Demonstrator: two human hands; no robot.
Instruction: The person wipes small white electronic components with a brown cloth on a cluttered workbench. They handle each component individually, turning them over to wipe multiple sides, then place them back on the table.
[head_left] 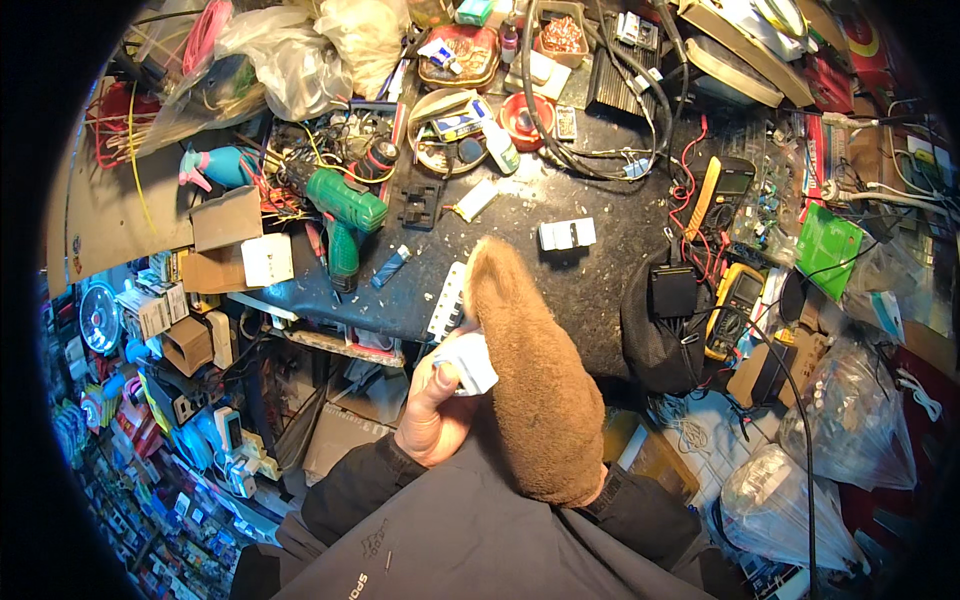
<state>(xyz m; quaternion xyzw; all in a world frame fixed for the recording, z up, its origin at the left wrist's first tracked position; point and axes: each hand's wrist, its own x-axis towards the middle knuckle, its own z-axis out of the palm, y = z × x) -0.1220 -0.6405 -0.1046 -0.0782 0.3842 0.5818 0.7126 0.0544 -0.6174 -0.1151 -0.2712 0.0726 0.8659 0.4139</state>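
My left hand [433,419] is closed on a small white plastic block [468,363], with its thumb on the near side. Just right of it, a long brown fleecy cloth [535,390] stretches from my lap up to the bench edge. It covers nearly all of my right hand [602,486]; only a bit of skin by the dark cuff shows, and the fingers are hidden. Beyond the left hand lies a white strip with dark spots [447,303]. A small white box [567,235] sits on the dark bench past the cloth's far end.
A green power drill [345,215] and a small blue tube [391,267] lie on the left of the bench [500,215]. A yellow multimeter [738,305], red test leads and black cables crowd the right. Plastic bags [790,500] hang at the lower right.
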